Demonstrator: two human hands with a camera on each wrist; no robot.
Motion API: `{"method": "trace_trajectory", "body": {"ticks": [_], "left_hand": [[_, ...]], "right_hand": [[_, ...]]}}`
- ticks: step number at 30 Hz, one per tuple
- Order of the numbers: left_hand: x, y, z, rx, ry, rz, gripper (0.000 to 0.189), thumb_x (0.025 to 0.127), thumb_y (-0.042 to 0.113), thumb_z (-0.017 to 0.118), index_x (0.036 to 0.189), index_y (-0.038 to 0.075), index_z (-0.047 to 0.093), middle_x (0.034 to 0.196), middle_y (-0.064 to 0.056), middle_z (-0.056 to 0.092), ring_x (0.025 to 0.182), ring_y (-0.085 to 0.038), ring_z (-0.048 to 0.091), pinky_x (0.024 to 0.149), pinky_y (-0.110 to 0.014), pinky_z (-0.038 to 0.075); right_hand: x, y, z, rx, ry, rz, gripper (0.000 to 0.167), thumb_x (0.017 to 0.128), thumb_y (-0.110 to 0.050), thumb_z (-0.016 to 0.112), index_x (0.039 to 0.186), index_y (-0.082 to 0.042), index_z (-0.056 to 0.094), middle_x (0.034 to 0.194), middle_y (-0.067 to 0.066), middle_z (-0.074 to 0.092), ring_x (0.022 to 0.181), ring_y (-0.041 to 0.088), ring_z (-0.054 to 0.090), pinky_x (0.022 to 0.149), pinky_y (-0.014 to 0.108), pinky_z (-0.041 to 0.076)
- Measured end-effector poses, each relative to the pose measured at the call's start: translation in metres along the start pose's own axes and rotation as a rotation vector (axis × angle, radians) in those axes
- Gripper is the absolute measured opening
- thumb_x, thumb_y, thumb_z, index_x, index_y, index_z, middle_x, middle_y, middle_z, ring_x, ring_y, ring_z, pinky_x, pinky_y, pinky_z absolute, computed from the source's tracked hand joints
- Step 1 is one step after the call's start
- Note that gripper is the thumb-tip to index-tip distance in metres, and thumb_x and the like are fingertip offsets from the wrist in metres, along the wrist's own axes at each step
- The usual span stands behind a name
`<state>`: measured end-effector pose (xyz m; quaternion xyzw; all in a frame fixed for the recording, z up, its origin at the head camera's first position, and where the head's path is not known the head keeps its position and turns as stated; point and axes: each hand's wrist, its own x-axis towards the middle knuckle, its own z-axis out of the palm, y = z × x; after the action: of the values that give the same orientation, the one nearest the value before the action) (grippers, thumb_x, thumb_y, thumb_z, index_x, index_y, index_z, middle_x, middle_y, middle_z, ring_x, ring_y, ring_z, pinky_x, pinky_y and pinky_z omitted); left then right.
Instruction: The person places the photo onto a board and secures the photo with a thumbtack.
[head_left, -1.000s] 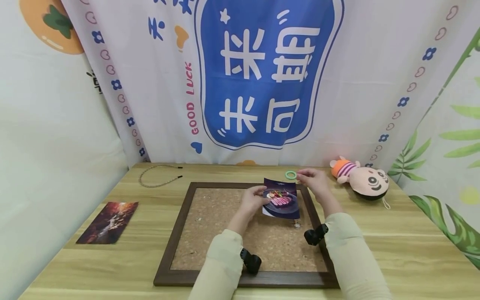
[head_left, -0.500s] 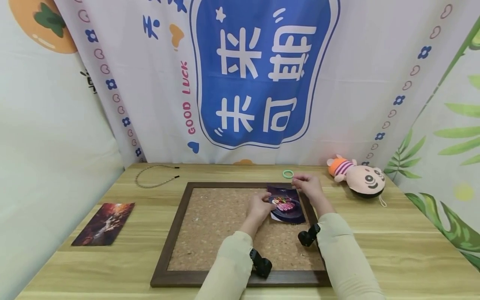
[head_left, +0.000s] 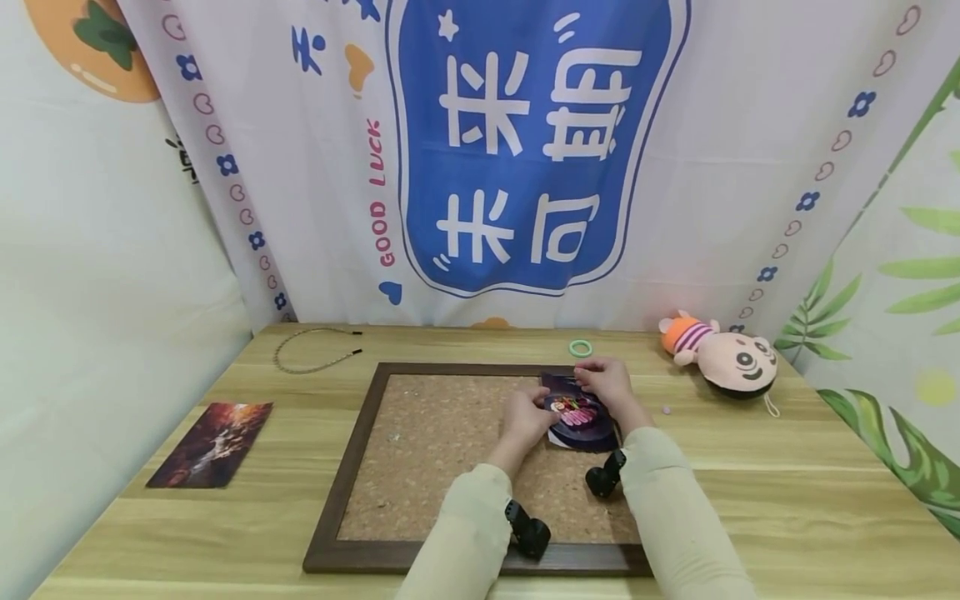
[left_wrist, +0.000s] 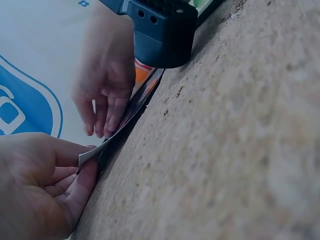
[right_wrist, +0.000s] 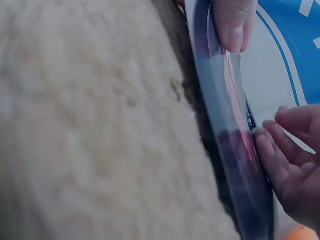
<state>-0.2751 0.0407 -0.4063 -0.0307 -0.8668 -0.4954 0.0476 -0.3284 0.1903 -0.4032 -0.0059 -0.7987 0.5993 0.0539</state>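
Observation:
A photo print of a plated dish lies over the upper right part of the framed cork board. My left hand pinches its left edge between thumb and fingers; in the left wrist view that edge of the photo curls up off the cork. My right hand is at the photo's upper right part, fingertips on or close to the surface. In the right wrist view, the right fingers are bent beside the photo; whether they pinch something small cannot be made out.
Another photo print, in autumn colours, lies on the table at left. Behind the board are a thin cord loop and a green ring. A plush doll lies at back right. A tiny purple object sits right of the frame.
My left hand has moved the dish photo right and slightly down towards the frame's right side. My right hand has come left and down from beside the green ring to the photo.

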Motion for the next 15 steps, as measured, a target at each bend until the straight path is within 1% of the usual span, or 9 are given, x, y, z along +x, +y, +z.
{"method": "trace_trajectory", "body": {"ticks": [3, 6, 8, 11, 13, 15], "left_hand": [[-0.001, 0.001, 0.0, 0.015, -0.014, 0.019, 0.041, 0.065, 0.007, 0.073, 0.105, 0.0, 0.062, 0.086, -0.008, 0.061, 0.083, -0.019, 0.056, 0.071, -0.03, 0.043], [-0.001, 0.001, 0.001, 0.04, -0.022, 0.04, 0.042, 0.066, 0.009, 0.073, 0.105, 0.0, 0.061, 0.084, -0.007, 0.06, 0.081, -0.018, 0.055, 0.069, -0.029, 0.043], [-0.001, 0.0, 0.001, 0.074, -0.024, 0.064, 0.042, 0.066, 0.01, 0.073, 0.105, -0.001, 0.061, 0.081, -0.005, 0.059, 0.078, -0.016, 0.054, 0.067, -0.027, 0.043], [-0.001, 0.0, 0.001, 0.134, -0.033, 0.082, 0.041, 0.067, 0.012, 0.072, 0.104, -0.001, 0.061, 0.079, -0.004, 0.059, 0.074, -0.015, 0.053, 0.063, -0.027, 0.043], [-0.001, 0.0, 0.001, 0.184, -0.039, 0.083, 0.041, 0.068, 0.015, 0.072, 0.104, 0.0, 0.061, 0.081, -0.005, 0.06, 0.075, -0.015, 0.055, 0.063, -0.028, 0.044], [-0.002, 0.0, 0.0, 0.243, -0.046, 0.07, 0.041, 0.07, 0.02, 0.071, 0.105, 0.002, 0.061, 0.087, -0.006, 0.061, 0.08, -0.017, 0.056, 0.065, -0.031, 0.045]], "right_hand": [[0.001, 0.006, 0.0, -0.071, 0.043, -0.029, 0.018, 0.08, 0.003, 0.055, 0.093, 0.015, 0.058, 0.082, 0.018, 0.06, 0.064, 0.017, 0.057, 0.057, 0.024, 0.048], [0.0, 0.01, 0.0, -0.126, 0.084, -0.052, 0.015, 0.079, 0.003, 0.056, 0.089, 0.013, 0.061, 0.078, 0.015, 0.061, 0.057, 0.009, 0.054, 0.054, 0.021, 0.046], [0.0, 0.011, 0.0, -0.173, 0.094, -0.076, 0.014, 0.078, 0.002, 0.057, 0.088, 0.012, 0.062, 0.076, 0.014, 0.061, 0.055, 0.009, 0.052, 0.053, 0.021, 0.045], [-0.002, 0.012, 0.001, -0.245, 0.097, -0.101, 0.013, 0.078, -0.001, 0.06, 0.086, 0.008, 0.064, 0.077, 0.013, 0.062, 0.061, 0.014, 0.054, 0.058, 0.025, 0.044], [-0.003, 0.013, 0.001, -0.299, 0.093, -0.121, 0.013, 0.078, -0.003, 0.061, 0.086, 0.006, 0.065, 0.079, 0.014, 0.062, 0.068, 0.019, 0.055, 0.063, 0.029, 0.043], [-0.003, 0.013, 0.001, -0.33, 0.09, -0.133, 0.013, 0.078, -0.005, 0.061, 0.086, 0.004, 0.066, 0.083, 0.014, 0.062, 0.076, 0.023, 0.055, 0.069, 0.033, 0.042]]}}
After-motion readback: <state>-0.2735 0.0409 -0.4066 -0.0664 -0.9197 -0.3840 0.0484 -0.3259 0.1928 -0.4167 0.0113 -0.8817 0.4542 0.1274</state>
